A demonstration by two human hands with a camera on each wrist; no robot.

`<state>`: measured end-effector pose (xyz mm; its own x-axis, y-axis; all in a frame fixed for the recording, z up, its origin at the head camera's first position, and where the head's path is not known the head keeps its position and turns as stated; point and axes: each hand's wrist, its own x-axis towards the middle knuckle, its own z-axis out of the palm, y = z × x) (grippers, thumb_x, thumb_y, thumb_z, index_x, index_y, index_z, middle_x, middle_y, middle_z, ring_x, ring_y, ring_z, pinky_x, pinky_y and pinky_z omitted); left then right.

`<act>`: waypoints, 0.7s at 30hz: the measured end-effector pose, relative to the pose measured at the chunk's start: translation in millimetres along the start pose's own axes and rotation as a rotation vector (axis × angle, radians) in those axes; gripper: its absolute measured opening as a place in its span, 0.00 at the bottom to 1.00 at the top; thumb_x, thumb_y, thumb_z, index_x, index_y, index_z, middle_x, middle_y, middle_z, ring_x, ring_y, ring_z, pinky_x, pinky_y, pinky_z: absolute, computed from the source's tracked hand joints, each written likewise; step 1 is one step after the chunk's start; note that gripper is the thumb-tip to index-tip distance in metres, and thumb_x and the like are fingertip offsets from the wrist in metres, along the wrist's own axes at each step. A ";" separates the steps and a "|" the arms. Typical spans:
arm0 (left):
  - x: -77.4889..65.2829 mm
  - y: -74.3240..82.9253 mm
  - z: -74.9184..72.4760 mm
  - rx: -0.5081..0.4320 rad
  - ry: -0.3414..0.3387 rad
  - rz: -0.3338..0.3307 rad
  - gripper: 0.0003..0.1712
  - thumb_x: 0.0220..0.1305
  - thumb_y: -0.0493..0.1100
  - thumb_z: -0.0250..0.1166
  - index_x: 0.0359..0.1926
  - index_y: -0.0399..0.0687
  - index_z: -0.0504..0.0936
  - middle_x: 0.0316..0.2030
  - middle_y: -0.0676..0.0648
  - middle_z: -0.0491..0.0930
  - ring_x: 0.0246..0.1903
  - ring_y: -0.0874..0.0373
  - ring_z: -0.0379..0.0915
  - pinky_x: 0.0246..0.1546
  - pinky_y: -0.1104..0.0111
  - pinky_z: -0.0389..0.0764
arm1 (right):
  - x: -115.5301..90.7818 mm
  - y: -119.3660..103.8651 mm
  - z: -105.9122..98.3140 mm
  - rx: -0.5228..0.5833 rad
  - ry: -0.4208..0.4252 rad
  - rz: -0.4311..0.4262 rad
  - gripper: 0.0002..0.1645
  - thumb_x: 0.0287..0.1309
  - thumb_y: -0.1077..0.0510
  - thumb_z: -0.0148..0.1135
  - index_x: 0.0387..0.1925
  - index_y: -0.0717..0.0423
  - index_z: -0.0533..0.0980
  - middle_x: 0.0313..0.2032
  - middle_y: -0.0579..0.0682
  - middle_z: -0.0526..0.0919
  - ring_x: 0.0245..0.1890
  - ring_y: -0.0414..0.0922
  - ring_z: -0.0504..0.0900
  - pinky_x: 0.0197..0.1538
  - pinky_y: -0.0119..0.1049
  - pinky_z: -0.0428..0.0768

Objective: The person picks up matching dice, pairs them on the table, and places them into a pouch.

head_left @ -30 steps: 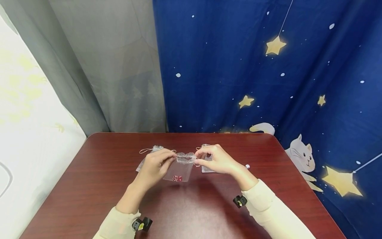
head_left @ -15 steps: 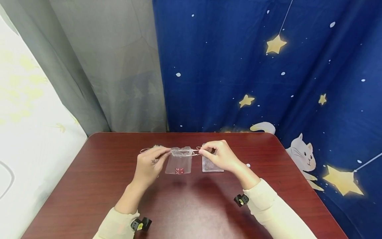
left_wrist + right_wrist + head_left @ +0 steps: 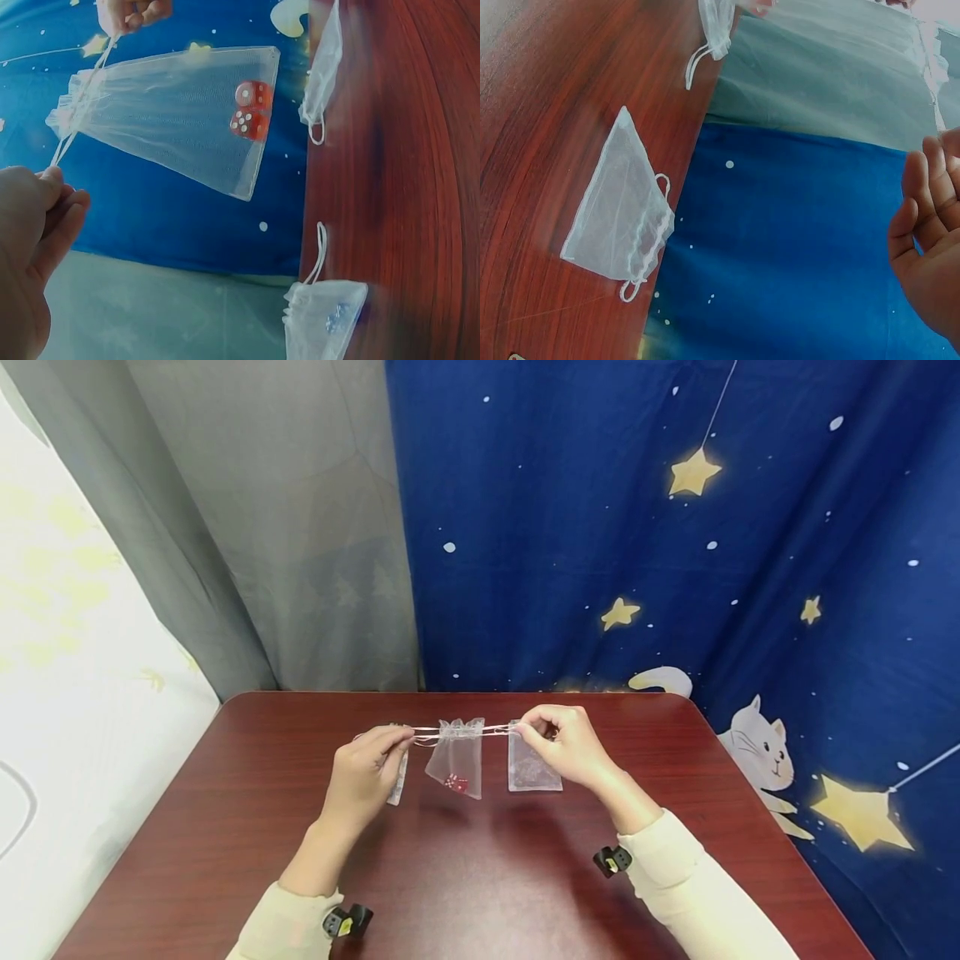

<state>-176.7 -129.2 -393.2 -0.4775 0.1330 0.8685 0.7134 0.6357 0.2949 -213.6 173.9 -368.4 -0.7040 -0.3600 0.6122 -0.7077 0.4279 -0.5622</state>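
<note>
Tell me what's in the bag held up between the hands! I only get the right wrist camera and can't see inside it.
Observer: Two red dice, down by the bottom of that see-through bag.
Operator: Cool! What's the left hand doing?
Observer: It's pinching the drawstrings on its side.
Operator: Anything else hiding over there?
Observer: Yes, something blue shows through the small bag partly behind that hand in the head view, but it's too blurry to name.

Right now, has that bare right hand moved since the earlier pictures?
Yes: in the head view, the bare right hand has shifted rightward and up the picture, against the glossy reddish-brown wooden table.
</note>
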 end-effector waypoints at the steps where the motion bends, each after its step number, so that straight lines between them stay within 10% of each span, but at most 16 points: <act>1: -0.6 -1.1 -0.2 0.012 0.001 0.006 0.09 0.53 0.27 0.75 0.37 0.37 0.89 0.35 0.46 0.88 0.35 0.51 0.86 0.37 0.60 0.85 | -0.4 1.1 -0.6 -0.005 0.001 0.003 0.05 0.58 0.64 0.71 0.28 0.54 0.84 0.19 0.38 0.77 0.19 0.36 0.72 0.23 0.30 0.72; 12: -14.5 -12.5 -8.9 0.074 -0.069 -0.027 0.08 0.53 0.28 0.75 0.36 0.37 0.89 0.33 0.45 0.88 0.34 0.52 0.86 0.36 0.61 0.85 | -7.7 15.3 2.1 -0.022 -0.015 0.037 0.04 0.59 0.65 0.70 0.28 0.56 0.84 0.20 0.39 0.78 0.20 0.37 0.73 0.23 0.30 0.74; 21: -23.0 -13.6 -15.1 0.053 -0.265 -0.095 0.08 0.54 0.30 0.75 0.36 0.40 0.90 0.33 0.48 0.88 0.33 0.57 0.86 0.35 0.62 0.86 | -6.9 25.0 21.3 -0.027 -0.085 0.139 0.04 0.59 0.63 0.70 0.29 0.56 0.85 0.20 0.40 0.80 0.21 0.36 0.74 0.25 0.30 0.74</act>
<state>-167.7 -152.3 -411.2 -0.6633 0.2611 0.7014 0.6347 0.6928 0.3423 -227.8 169.5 -398.5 -0.7980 -0.3642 0.4802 -0.6025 0.4996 -0.6224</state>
